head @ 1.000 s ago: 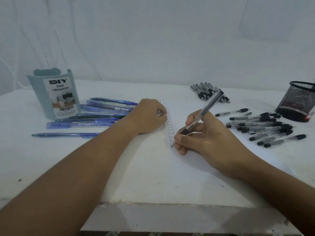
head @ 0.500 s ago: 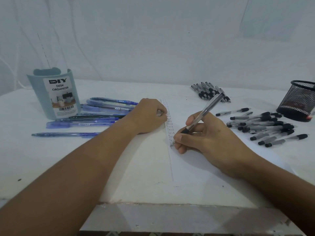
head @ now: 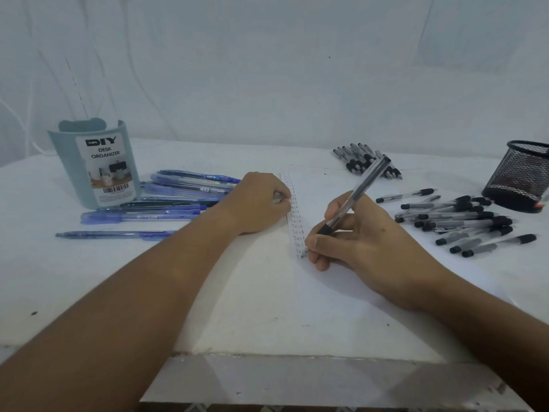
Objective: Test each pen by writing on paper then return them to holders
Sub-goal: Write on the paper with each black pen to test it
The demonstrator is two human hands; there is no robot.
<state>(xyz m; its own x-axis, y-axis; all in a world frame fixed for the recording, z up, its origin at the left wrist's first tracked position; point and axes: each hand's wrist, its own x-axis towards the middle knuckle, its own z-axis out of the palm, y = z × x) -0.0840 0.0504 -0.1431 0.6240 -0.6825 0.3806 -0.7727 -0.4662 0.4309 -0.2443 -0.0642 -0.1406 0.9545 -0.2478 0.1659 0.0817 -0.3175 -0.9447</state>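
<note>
My right hand grips a clear pen with a black grip, its tip touching the white paper at the foot of a column of handwritten "Test" words. My left hand rests as a loose fist on the paper's left edge, beside that column; something small may be in its fingers, too hidden to tell. Blue pens lie to the left by a pale green desk organizer. Black-capped pens lie to the right near a black mesh holder.
A second bunch of black pens lies at the back of the white table. One blue pen lies apart at the left. The table's front edge runs close below my forearms. A white wall stands behind.
The pen tip has moved a little down the column as my right hand writes. My left hand has stayed in place.
</note>
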